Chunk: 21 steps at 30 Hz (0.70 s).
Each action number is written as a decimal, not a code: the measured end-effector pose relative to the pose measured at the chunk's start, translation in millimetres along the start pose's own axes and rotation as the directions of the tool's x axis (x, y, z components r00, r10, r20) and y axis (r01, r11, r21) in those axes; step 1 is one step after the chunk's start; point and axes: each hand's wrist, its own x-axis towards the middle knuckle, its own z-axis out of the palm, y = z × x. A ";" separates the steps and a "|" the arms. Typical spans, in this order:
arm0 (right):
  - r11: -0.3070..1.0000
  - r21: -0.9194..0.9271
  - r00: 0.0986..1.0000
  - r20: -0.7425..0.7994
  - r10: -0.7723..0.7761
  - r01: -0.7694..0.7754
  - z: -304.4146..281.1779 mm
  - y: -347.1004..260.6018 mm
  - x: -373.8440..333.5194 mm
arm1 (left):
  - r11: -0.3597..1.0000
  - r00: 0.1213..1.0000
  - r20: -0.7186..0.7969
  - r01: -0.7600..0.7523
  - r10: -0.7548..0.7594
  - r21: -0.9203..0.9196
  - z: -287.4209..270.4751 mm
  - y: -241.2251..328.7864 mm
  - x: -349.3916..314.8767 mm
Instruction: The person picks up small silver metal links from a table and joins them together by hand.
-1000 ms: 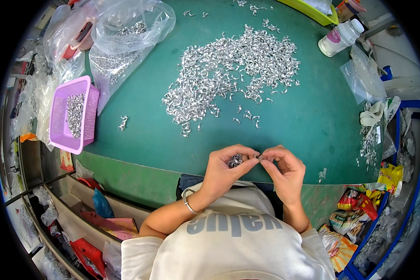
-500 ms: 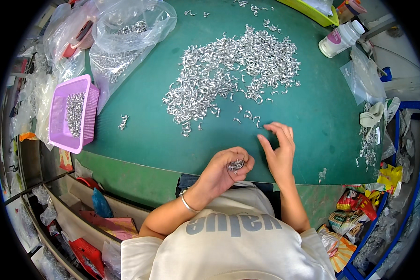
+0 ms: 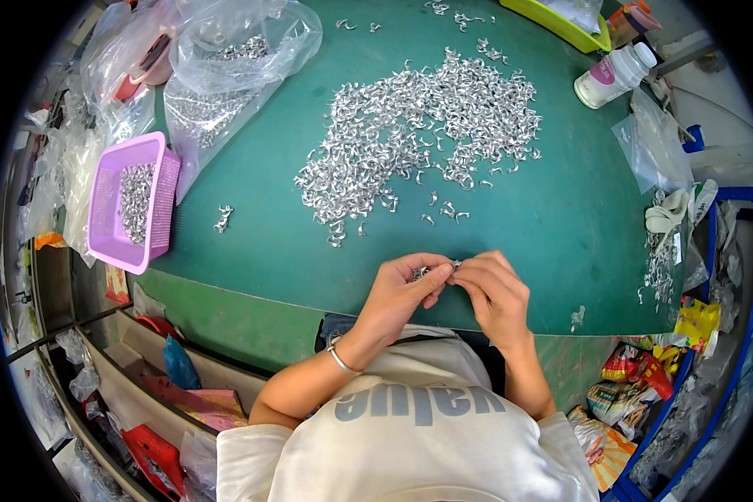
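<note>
My left hand [image 3: 400, 293] is curled around several small curved silver metal pieces [image 3: 420, 273], partly hidden by its fingers. Against its thumb and fingertip, my right hand [image 3: 495, 293] pinches one small silver piece [image 3: 456, 264]. Both hands meet just above the near edge of the green table [image 3: 259, 243]. Beyond them lies a wide heap of the same curved metal pieces [image 3: 368, 151]. A few loose pieces [image 3: 448, 211] rest between the heap and my hands.
A purple basket [image 3: 166, 201] holding metal pieces stands at the left, beside a clear plastic bag [image 3: 293, 50] of more pieces. A small cluster [image 3: 223, 217] lies near the basket. Toward the far right are a white bottle [image 3: 615, 75] and a yellow-green tray [image 3: 552, 23].
My right hand has moved left and toward me from the loose pieces, meeting my left hand with a metal piece in its fingertips. One loose piece has gone from the table.
</note>
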 end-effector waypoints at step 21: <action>0.866 0.379 0.918 -0.090 0.385 -0.326 -10.7 -23.3 -3.6 | 0.996 0.991 0.106 -0.084 0.081 0.024 9.9 17.1 -17.7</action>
